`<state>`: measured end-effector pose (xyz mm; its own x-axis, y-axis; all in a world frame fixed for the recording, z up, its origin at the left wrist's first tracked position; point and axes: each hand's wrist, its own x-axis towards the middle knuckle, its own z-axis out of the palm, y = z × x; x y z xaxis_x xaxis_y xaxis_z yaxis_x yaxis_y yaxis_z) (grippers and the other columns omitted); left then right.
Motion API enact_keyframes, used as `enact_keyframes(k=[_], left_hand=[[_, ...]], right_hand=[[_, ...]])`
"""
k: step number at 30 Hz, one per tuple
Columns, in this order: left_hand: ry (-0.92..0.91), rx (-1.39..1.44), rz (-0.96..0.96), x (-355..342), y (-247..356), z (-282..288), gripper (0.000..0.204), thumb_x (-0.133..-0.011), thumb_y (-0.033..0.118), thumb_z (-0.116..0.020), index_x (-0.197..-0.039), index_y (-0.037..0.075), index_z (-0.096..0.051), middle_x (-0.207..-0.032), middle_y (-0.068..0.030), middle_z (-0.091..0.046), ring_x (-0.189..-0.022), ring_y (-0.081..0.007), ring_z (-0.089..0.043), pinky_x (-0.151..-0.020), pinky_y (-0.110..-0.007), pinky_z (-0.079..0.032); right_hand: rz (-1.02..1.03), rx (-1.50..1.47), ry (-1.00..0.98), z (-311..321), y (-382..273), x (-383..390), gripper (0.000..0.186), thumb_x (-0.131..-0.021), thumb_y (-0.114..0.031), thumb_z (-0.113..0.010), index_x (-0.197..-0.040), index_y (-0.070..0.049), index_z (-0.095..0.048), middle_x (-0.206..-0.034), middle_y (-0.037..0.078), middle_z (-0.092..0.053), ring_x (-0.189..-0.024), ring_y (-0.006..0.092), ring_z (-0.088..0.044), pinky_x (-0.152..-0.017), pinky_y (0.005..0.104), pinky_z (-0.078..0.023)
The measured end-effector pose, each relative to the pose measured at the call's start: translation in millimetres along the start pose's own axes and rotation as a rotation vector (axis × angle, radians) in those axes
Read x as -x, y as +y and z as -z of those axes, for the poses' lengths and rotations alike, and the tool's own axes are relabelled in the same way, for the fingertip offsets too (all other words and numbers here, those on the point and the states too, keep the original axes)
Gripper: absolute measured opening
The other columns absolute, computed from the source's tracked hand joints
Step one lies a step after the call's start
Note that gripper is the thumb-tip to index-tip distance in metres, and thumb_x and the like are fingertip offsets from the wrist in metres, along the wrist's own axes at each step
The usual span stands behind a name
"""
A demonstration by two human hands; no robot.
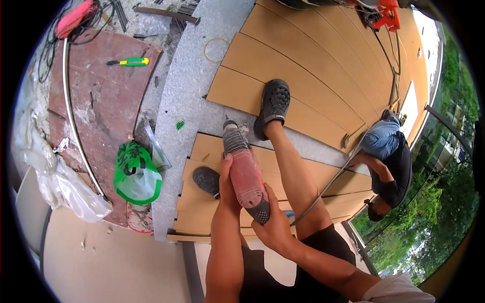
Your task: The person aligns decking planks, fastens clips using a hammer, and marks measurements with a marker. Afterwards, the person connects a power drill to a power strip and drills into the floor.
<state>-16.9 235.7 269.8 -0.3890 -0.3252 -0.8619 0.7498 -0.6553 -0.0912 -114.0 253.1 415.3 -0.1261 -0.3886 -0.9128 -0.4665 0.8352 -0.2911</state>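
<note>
Both my hands hold a dusty red power drill [246, 177] with a grey ribbed front end and a short bit pointing away from me. My left hand [228, 187] grips the body from its left side, its fingers mostly hidden beneath. Around the black rear part, my right hand [274, 222] is closed. The bit's tip is over a grey strip of floor [202, 116] between two areas of tan boards. My feet, in black clogs [276, 101], stand on either side of the drill, at the boards' edges.
Tan boards [298, 65] cover the far floor. A person [391, 166] crouches at right beside a grey cable [323, 189]. At left are a green bag [135, 174], a green utility knife [129, 62] on a reddish-brown sheet [106, 96], a long metal rod [68, 96] and crumpled plastic [70, 187].
</note>
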Motion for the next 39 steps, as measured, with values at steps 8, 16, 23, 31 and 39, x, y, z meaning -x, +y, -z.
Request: enact_keyframes(k=[8, 16, 23, 31, 39], left_hand=[[-0.005, 0.007, -0.02, -10, -7, -2, 0.059, -0.098, 0.055, -0.052, -0.118, 0.001, -0.063, -0.096, -0.0122, -0.068, -0.078, -0.023, -0.067, -0.068, -0.034, -0.057], [0.005, 0.002, -0.028, -14, -12, 8, 0.061, -0.098, 0.058, -0.051, -0.118, 0.002, -0.063, -0.094, -0.0126, -0.068, -0.077, -0.0242, -0.067, -0.068, -0.036, -0.057], [0.026, -0.032, -0.018, -19, -14, 10, 0.061, -0.098, 0.058, -0.05, -0.118, 0.002, -0.063, -0.093, -0.0132, -0.068, -0.075, -0.0255, -0.067, -0.066, -0.038, -0.057], [0.011, 0.011, -0.017, -23, -15, 10, 0.052, -0.098, 0.051, -0.052, -0.123, 0.005, -0.054, -0.098, -0.0133, -0.065, -0.077, -0.0248, -0.067, -0.065, -0.038, -0.059], [0.044, -0.018, -0.037, -24, -17, 7, 0.063, -0.097, 0.059, -0.051, -0.119, 0.001, -0.061, -0.092, -0.0151, -0.067, -0.072, -0.0269, -0.067, -0.064, -0.039, -0.058]], right_hand=[[0.088, -0.025, 0.047, 2, 16, -5, 0.094, -0.08, 0.002, -0.062, -0.161, -0.012, -0.016, -0.117, 0.035, -0.064, -0.108, 0.0513, -0.065, -0.089, 0.0492, -0.053], [0.064, -0.016, 0.049, -2, 19, -3, 0.094, -0.081, 0.002, -0.063, -0.161, -0.011, -0.016, -0.118, 0.036, -0.063, -0.109, 0.0519, -0.065, -0.089, 0.0495, -0.053], [0.081, -0.019, 0.067, -2, 22, -5, 0.093, -0.081, 0.001, -0.063, -0.161, -0.009, -0.016, -0.123, 0.038, -0.061, -0.11, 0.0528, -0.064, -0.09, 0.0494, -0.054], [0.082, -0.009, 0.058, 1, 22, -9, 0.093, -0.081, 0.001, -0.064, -0.161, -0.009, -0.016, -0.121, 0.038, -0.062, -0.109, 0.0536, -0.064, -0.089, 0.0502, -0.054], [0.096, -0.004, 0.057, 4, 23, -10, 0.093, -0.081, 0.0, -0.063, -0.161, -0.009, -0.017, -0.12, 0.038, -0.063, -0.107, 0.0543, -0.065, -0.089, 0.0517, -0.054]])
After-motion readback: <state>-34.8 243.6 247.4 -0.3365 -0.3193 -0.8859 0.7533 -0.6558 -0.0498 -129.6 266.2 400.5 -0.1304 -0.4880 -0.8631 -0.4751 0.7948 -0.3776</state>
